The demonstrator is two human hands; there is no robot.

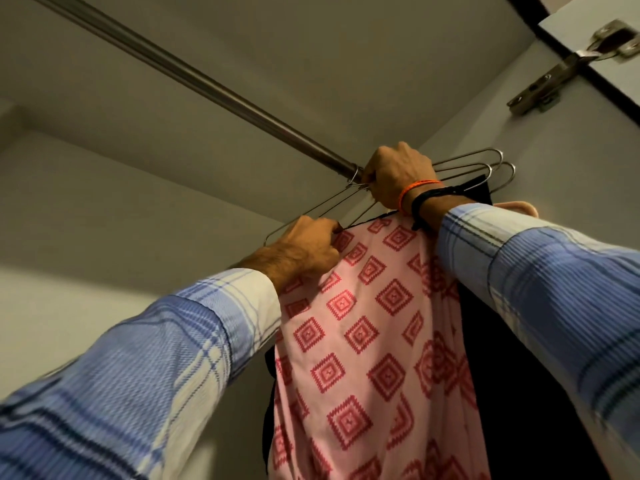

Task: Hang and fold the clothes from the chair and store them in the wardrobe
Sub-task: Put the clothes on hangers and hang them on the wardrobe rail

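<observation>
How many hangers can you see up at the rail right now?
At least 3. Two wire hangers loop out right of the right hand, their other ends by the left hand; a pink hanger peeks behind the right wrist. The garments may hide more.

A pink garment (367,334) printed with red diamond shapes hangs down from a metal wire hanger (311,211), its cloth falling in loose folds. The hanger's hook sits at the wardrobe rail (207,81) (a steel rod running across the top). Dark clothes (502,358) hang just behind it.
</observation>
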